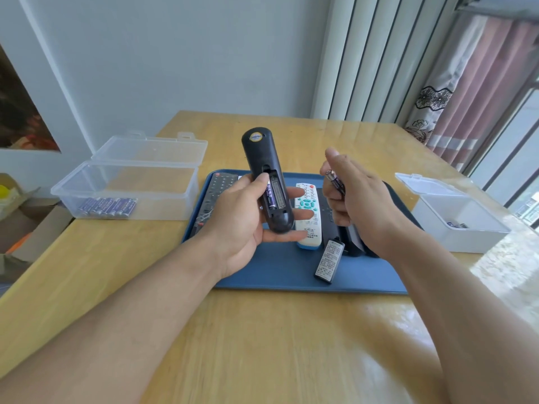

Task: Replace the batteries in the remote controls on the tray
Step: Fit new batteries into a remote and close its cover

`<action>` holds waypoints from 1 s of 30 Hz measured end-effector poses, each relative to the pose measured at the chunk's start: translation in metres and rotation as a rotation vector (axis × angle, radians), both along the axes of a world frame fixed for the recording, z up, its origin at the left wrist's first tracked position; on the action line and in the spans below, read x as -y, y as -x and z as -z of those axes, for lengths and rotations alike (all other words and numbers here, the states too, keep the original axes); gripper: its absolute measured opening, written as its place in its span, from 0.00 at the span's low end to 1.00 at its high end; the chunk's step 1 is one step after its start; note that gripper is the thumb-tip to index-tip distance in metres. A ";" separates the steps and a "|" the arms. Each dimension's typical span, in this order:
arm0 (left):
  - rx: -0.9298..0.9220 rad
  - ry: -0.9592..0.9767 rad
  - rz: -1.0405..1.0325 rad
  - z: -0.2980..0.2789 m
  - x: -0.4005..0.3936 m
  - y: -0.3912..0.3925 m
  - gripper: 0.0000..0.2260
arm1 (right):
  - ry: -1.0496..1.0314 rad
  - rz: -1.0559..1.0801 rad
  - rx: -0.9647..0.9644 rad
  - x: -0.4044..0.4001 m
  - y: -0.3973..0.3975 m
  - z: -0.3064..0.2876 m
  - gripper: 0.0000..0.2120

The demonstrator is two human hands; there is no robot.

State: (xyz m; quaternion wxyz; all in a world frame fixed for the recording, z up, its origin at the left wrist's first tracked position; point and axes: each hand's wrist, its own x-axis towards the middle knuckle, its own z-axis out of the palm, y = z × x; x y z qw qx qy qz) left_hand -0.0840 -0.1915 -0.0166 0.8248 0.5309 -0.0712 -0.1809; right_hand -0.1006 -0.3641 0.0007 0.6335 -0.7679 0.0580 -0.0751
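My left hand (242,225) holds a black remote (261,158) back side up above the blue tray (262,272). Its battery bay is uncovered, with one purple battery (270,195) in the left slot and the right slot bare. My right hand (358,199) pinches a second purple battery (335,182) a little to the right of the remote. On the tray lie a white remote (307,211), a black remote (215,191) at the left, dark remotes partly hidden under my right hand, and a loose black battery cover (329,260).
A clear lidded box (125,182) at the left holds several purple batteries (109,207). A white open box (458,217) at the right holds a few batteries. Cardboard boxes stand beyond the wooden table's left edge, with a wall behind and curtains at the right.
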 end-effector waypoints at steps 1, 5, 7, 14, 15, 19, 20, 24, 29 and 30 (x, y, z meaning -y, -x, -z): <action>0.015 0.005 -0.020 0.000 0.001 0.000 0.14 | -0.021 -0.007 -0.009 0.000 0.000 0.000 0.14; 0.052 0.028 -0.070 0.003 0.003 -0.001 0.12 | -0.013 -0.081 0.081 -0.003 0.001 0.001 0.12; 0.064 0.021 -0.088 0.003 0.004 -0.001 0.11 | -0.035 -0.093 0.187 -0.004 0.001 0.002 0.11; 0.054 0.026 -0.163 0.004 0.002 -0.006 0.07 | -0.116 -0.118 0.307 -0.004 -0.001 0.005 0.09; 0.055 0.007 -0.166 0.005 0.001 -0.007 0.07 | -0.111 -0.125 0.311 -0.003 -0.002 0.005 0.08; 0.091 -0.087 -0.197 0.007 -0.001 -0.010 0.09 | -0.053 -0.169 0.326 -0.005 -0.001 0.005 0.07; 0.103 -0.106 -0.202 0.008 -0.001 -0.011 0.09 | -0.040 -0.176 0.325 -0.006 -0.001 0.006 0.08; 0.140 -0.172 -0.191 0.009 0.002 -0.010 0.11 | -0.041 -0.196 0.295 -0.007 0.001 0.007 0.10; 0.140 -0.187 -0.162 0.011 0.003 -0.010 0.12 | -0.182 -0.211 0.262 -0.010 0.002 0.004 0.10; 0.138 -0.181 -0.166 0.011 0.003 -0.010 0.12 | -0.198 -0.196 0.259 -0.010 0.002 0.004 0.10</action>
